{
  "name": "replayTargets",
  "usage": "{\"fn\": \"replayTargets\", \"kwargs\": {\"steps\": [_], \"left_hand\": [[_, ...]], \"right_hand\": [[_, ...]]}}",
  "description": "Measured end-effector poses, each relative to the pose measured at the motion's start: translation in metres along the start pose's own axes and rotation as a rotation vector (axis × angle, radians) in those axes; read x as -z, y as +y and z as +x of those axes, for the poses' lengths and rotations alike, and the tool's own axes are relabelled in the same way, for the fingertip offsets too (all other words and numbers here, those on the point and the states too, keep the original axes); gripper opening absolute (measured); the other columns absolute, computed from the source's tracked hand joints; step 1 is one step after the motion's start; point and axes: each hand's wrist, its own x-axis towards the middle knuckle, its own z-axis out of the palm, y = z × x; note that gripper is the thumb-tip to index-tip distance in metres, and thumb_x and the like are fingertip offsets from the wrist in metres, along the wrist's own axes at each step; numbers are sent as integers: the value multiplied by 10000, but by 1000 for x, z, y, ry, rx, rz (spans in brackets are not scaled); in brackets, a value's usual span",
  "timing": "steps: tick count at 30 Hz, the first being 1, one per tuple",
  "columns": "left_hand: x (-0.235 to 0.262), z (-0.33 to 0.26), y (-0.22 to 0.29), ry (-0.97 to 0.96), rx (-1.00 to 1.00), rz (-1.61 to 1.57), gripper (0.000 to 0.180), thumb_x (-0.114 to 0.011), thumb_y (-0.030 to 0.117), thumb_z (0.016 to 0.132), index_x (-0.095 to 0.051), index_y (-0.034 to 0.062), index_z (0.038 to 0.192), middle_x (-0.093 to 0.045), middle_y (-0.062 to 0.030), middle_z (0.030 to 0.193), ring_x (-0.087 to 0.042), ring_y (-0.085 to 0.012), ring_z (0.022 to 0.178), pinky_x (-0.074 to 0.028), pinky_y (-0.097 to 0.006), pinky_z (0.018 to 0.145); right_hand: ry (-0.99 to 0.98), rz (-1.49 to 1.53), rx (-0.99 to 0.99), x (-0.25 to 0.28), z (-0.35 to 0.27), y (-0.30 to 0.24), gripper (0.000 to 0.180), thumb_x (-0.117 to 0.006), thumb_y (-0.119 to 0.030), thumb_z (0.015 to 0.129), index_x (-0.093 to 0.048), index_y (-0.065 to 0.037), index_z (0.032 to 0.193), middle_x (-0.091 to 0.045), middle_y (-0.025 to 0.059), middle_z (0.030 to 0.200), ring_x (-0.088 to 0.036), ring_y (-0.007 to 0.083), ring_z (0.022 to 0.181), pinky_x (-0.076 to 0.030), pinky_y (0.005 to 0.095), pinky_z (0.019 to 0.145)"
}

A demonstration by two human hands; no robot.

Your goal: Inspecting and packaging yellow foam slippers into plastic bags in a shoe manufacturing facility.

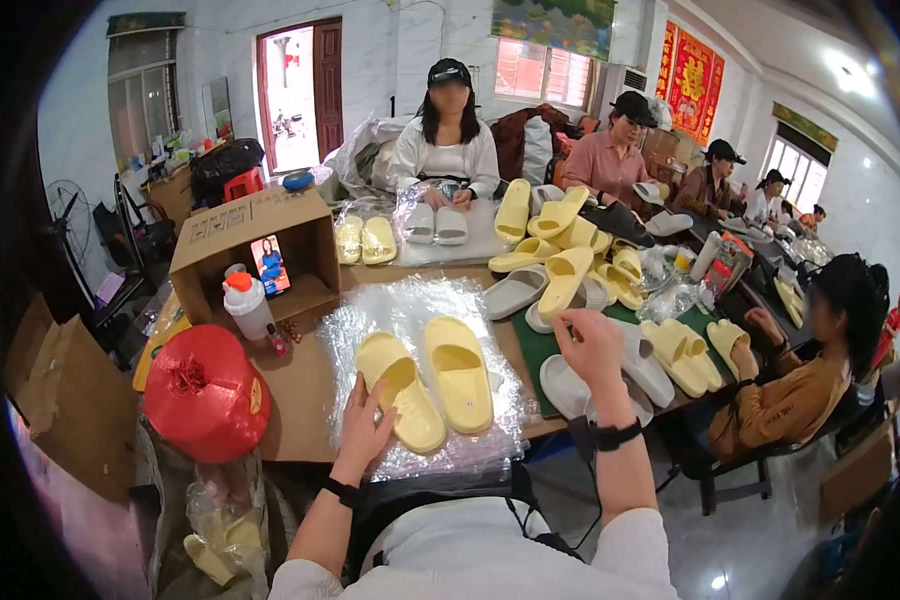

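Looking down from my head camera, my left hand (363, 428) lies spread and open on the near edge of a pair of yellow slippers (427, 383) that sits side by side on a clear plastic bag (355, 325) laid flat on the table (295, 420). My right hand (590, 345) is raised over the grey-white slippers (610, 375) to my right, fingers loosely curled and holding nothing I can make out. I judge the pair laid out but not yet bagged, with the heap of loose slippers (570, 265) beyond still waiting.
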Motion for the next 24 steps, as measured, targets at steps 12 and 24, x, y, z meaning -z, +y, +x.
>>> {"fn": "replayTargets", "kwargs": {"steps": [12,24], "left_hand": [[0,3,2,-10,24,-16,588,-679,253,895,-519,111,1443,-336,-388,1516,-416,-529,1352,-371,-525,1116],[0,1,3,-27,46,-9,605,-669,278,907,-496,135,1469,-306,-344,1558,-386,-501,1388,-348,-513,1138]], "right_hand": [[-260,-275,-393,-89,-108,106,175,-630,-212,893,-714,-65,848,-698,165,824,-666,370,807,-537,501,715],[-265,-284,-343,-87,-110,108,161,-643,-187,872,-712,-50,824,-695,157,813,-657,360,815,-532,482,741]]}}
